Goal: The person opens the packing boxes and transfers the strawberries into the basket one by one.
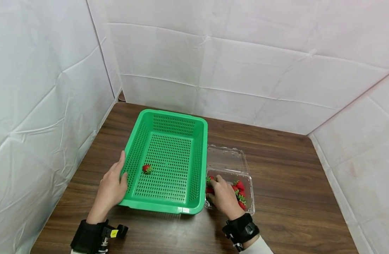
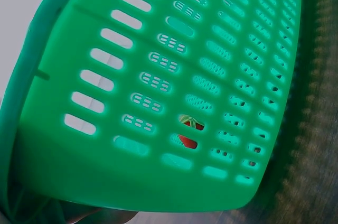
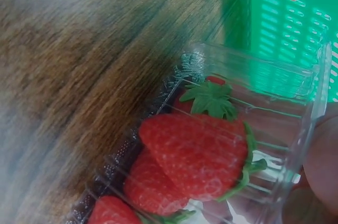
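A green perforated plastic basket (image 1: 169, 210) stands on the table with one strawberry (image 1: 147, 169) inside, toward its left side. My left hand (image 1: 110, 185) holds the basket's left rim, its thumb over the edge. Against the basket's right side is a clear plastic clamshell box (image 1: 252, 192), its lid (image 1: 227, 158) folded back. Several red strawberries (image 3: 198, 152) with green leaves lie in the box. My right hand (image 1: 225, 197) reaches into its left part, thumb and fingers around a strawberry (image 1: 209, 190); I cannot tell whether they grip it.
The brown wood-grain table (image 1: 286, 190) extends to the right of the box and in front of the basket. White sheeting (image 1: 245, 67) hangs behind the table and along both sides. Black straps with small devices (image 1: 242, 229) circle both wrists.
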Motion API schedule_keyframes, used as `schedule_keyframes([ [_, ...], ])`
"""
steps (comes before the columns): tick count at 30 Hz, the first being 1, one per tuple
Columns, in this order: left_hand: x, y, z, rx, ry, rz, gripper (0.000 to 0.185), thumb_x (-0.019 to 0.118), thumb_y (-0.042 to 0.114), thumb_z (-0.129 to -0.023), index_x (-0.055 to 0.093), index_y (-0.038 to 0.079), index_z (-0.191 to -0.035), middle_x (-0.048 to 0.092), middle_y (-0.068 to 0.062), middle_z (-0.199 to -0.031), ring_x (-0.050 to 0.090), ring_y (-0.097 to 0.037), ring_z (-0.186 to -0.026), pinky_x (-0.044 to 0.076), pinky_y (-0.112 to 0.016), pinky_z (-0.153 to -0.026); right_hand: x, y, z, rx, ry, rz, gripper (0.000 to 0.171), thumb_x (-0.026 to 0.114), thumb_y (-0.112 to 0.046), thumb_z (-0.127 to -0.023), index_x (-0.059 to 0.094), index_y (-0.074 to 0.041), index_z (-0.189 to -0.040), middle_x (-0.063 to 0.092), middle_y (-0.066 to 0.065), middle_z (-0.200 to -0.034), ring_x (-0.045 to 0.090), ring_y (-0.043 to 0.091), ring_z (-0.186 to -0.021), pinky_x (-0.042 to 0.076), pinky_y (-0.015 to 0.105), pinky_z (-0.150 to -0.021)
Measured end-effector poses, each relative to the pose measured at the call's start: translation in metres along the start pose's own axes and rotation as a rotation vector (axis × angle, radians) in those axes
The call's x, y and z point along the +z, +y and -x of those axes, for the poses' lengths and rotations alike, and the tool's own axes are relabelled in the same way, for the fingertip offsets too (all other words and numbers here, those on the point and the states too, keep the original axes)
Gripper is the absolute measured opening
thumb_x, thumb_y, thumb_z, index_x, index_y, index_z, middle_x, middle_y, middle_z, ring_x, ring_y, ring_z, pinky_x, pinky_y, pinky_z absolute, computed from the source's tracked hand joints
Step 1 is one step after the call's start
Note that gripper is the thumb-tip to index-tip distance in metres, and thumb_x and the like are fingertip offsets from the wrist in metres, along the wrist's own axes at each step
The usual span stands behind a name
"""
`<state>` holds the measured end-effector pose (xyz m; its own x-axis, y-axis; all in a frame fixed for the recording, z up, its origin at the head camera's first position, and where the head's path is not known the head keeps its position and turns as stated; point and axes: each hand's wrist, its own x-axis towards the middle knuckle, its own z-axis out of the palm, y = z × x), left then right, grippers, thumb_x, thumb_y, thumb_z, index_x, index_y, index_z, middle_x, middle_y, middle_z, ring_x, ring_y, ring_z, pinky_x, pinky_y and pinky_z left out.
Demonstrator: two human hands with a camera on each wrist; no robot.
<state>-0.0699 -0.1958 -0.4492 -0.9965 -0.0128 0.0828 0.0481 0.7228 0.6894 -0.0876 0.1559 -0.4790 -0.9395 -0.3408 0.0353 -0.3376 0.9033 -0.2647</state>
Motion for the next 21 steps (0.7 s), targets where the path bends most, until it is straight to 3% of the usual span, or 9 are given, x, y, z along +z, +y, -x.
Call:
schedule_keyframes([
  [6, 0.0002, 0.0004, 0.0002, 0.001, 0.004, 0.0, 0.068, 0.045, -0.001, -0.097, 0.012, 0.006, -0.156, 0.043, -0.033, -0.141, 0.055, -0.051, -0.111, 0.045, -0.064, -0.084, -0.0004, 0.0009, -0.0004, -0.016, 0.023, -0.005, 0.023, 0.083, -0.015, -0.074, 0.069, -0.007, -0.091, 0.047, 0.005, -0.083, 0.045, 0.016, -0.066, 0.034, 0.028, -0.058],
  [12, 0.0, 0.001, 0.0003, -0.006, -0.002, 0.003, 0.068, 0.045, -0.001, -0.097, 0.012, 0.006, -0.156, 0.042, -0.033, -0.142, 0.054, -0.052, -0.113, 0.044, -0.064, -0.086, -0.0013, 0.0009, -0.0007, -0.015, 0.043, -0.024, 0.025, 0.084, -0.015, -0.072, 0.067, -0.009, -0.09, 0.056, 0.004, -0.082, 0.054, 0.018, -0.069, 0.042, 0.032, -0.061],
  [21, 0.0003, 0.001, 0.0004, 0.005, 0.011, 0.007, 0.068, 0.045, -0.002, -0.097, 0.012, 0.006, -0.156, 0.043, -0.033, -0.141, 0.055, -0.051, -0.111, 0.046, -0.063, -0.083, -0.0029, 0.0007, -0.001, 0.041, 0.01, -0.128, 0.024, 0.083, -0.012, -0.074, 0.068, -0.01, -0.093, 0.064, 0.003, -0.086, 0.06, 0.016, -0.075, 0.046, 0.03, -0.066],
])
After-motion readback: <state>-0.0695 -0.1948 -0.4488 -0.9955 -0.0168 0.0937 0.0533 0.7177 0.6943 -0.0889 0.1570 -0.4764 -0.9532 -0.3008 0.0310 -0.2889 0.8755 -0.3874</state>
